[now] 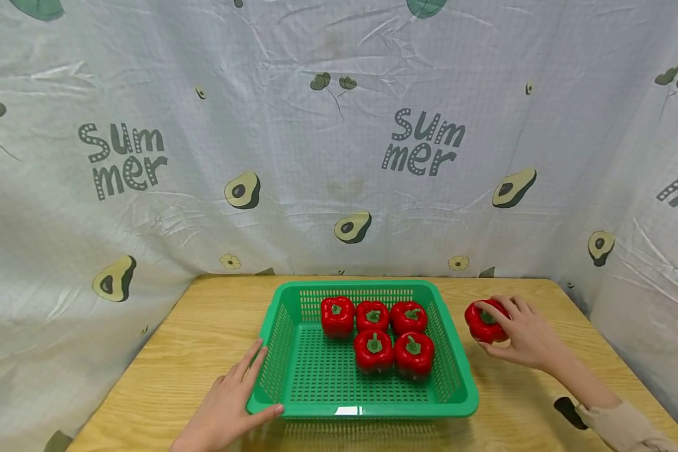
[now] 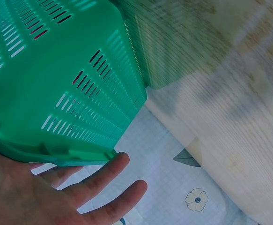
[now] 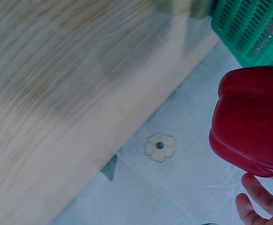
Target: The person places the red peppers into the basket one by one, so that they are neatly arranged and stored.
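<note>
A green plastic basket (image 1: 316, 409) with slotted walls holds several red bell peppers (image 1: 374, 351), stems up, toward its back and right side. My right hand (image 1: 522, 333) grips another red bell pepper (image 1: 477, 325) to the right of the basket, thumb and fingers around it. In the right wrist view that bell pepper (image 3: 251, 122) hangs over the table, its smooth lobed side facing the camera. At the basket's left front corner, my left hand (image 1: 228, 395) touches the rim with its fingers spread and fairly straight. The left wrist view shows the fingers (image 2: 99, 180) along the basket rim.
The basket stands on a light wooden table (image 1: 203, 333). Behind and beside the table hangs a pale cloth (image 1: 294, 144) printed with avocados and lettering. A dark strap (image 1: 570, 413) shows at my right wrist, near a beige sleeve (image 1: 627, 427).
</note>
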`<action>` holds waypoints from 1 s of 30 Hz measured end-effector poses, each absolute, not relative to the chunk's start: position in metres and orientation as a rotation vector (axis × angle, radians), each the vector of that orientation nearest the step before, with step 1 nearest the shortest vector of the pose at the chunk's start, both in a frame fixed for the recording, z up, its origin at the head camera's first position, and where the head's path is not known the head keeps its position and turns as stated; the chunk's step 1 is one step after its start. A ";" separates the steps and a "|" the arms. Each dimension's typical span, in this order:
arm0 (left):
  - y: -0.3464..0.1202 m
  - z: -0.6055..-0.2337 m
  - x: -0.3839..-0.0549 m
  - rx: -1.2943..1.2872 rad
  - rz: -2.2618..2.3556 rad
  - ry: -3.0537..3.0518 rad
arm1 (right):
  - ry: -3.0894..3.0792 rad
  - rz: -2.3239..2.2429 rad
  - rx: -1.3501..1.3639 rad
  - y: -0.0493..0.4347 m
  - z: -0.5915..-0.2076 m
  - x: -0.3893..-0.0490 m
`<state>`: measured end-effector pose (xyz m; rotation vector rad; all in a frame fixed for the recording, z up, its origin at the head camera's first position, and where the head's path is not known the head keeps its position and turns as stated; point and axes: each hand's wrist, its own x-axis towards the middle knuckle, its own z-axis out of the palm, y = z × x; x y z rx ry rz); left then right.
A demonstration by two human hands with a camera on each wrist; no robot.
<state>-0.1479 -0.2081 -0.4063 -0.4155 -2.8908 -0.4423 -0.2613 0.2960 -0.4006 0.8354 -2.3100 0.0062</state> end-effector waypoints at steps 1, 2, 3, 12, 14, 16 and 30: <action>-0.208 -0.406 -0.148 -0.413 -0.441 -2.890 | -2.308 0.004 0.837 0.294 -0.399 -0.260; -0.208 -0.406 -0.148 -0.413 -0.440 -2.889 | -2.306 0.002 0.840 0.292 -0.398 -0.259; -0.208 -0.406 -0.149 -0.414 -0.438 -2.888 | -2.306 0.001 0.843 0.291 -0.397 -0.257; -0.208 -0.405 -0.150 -0.419 -0.442 -2.881 | -2.245 0.017 0.894 0.275 -0.390 -0.251; -0.208 -0.405 -0.151 -0.420 -0.437 -2.877 | -2.237 0.020 0.900 0.272 -0.387 -0.250; -0.208 -0.405 -0.150 -0.417 -0.432 -2.880 | -2.234 0.026 0.908 0.270 -0.385 -0.250; -0.208 -0.407 -0.147 -0.418 -0.431 -2.861 | -2.214 0.100 1.001 0.255 -0.365 -0.245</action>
